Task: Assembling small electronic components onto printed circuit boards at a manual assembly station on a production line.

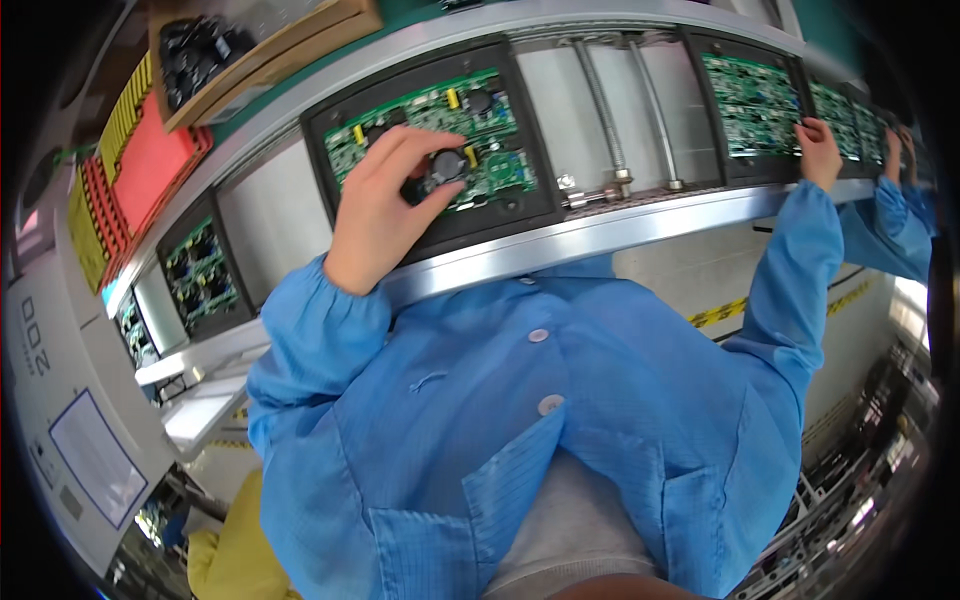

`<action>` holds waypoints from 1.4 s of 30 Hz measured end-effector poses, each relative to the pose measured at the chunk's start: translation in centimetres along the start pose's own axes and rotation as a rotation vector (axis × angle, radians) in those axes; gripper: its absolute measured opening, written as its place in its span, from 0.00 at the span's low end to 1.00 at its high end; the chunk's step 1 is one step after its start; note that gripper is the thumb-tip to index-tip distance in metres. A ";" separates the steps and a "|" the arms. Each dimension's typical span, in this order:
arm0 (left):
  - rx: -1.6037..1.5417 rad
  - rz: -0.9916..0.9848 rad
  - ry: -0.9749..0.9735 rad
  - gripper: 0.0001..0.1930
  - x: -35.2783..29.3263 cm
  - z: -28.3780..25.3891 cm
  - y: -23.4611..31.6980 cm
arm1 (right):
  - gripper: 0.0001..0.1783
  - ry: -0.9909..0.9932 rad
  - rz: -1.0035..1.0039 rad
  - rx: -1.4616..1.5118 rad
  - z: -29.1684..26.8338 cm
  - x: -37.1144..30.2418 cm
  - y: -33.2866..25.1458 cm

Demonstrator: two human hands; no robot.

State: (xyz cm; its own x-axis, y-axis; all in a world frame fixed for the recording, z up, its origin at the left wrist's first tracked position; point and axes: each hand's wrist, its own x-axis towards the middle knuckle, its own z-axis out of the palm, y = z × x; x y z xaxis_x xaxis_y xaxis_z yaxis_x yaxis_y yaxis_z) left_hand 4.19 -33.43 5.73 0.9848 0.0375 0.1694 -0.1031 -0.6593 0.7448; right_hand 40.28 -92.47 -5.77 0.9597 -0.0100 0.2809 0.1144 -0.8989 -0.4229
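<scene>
Over a green circuit board (505, 125) in a black carrier frame (540, 165), my left hand (380, 200) has its thumb and fingers closed round a black, round component (447, 165). Whether that part is seated on the board or just above it, I cannot tell. Other dark round parts and small yellow parts stand on the same board. My right hand (822, 158) reaches to the far right, its fingers bent at the side edge of another black frame (740, 170), which holds a board (745, 95) densely covered with small parts.
A metal conveyor rail (620, 225) runs in front of me, with metal rods (600, 110) between the frames. Upper left stands a cardboard box (270, 60) with black parts, near red trays (160, 150). More boards (200, 265) line both sides. Another person's hands (893, 155) work at far right.
</scene>
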 end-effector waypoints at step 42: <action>0.344 0.114 -0.207 0.19 1.9 3.6 1.4 | 0.10 0.104 -0.012 -0.140 -1.1 -4.3 -9.3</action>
State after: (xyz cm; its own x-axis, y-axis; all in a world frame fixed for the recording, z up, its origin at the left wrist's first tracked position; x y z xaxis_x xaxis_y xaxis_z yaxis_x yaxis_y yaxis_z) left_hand 6.44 -36.95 4.77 0.9807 -0.1791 0.0788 -0.1951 -0.8644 0.4633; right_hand 34.84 -84.57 -2.09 0.9260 -0.0378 0.3756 0.0817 -0.9514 -0.2970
